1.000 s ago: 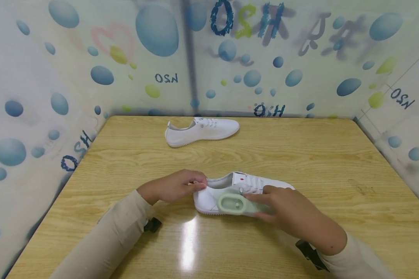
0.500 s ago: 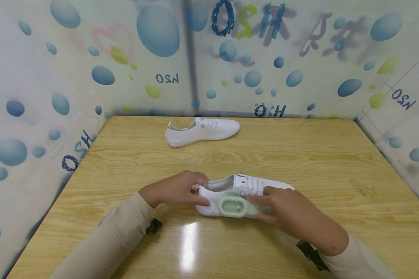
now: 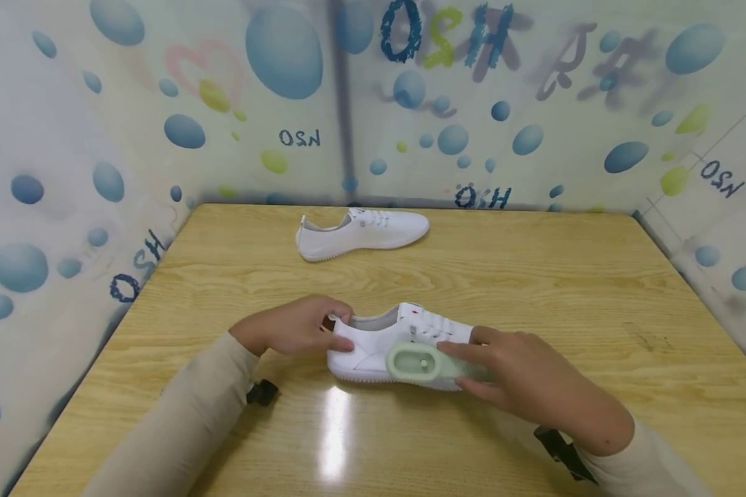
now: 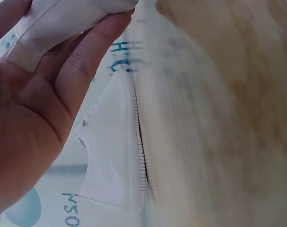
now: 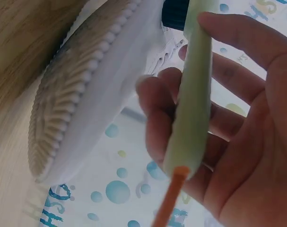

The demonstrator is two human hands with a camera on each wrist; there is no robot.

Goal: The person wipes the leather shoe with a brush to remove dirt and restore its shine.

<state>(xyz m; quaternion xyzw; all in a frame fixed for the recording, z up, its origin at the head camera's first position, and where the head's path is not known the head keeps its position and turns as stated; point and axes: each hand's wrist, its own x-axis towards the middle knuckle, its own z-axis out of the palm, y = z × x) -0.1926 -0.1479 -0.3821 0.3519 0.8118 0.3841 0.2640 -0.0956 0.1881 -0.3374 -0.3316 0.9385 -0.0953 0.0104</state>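
A white lace-up shoe (image 3: 363,355) is gripped at its heel by my left hand (image 3: 298,324), thumb on the near side. In the left wrist view the heel (image 4: 72,23) sits between the thumb and fingers. My right hand (image 3: 528,369) holds a pale green brush (image 3: 413,362) against the near side of the shoe. Dark bristles (image 5: 175,14) point at the upper in the right wrist view, with fingers wrapped round the handle (image 5: 195,99). Tread on the sole (image 5: 72,104) shows there, the shoe being tilted. The toe is hidden behind my right hand in the head view.
A second white shoe (image 3: 367,236) rests near the back edge of the wooden table (image 3: 553,276). Patterned sheeting (image 3: 373,110) walls the table in at the back and sides. An orange cord (image 5: 170,198) hangs from the brush handle.
The shoe and my left hand have shifted left. My left thumb has moved down from the heel rim to the heel's near side. The brush stays nearly in place, now further toward the toe.
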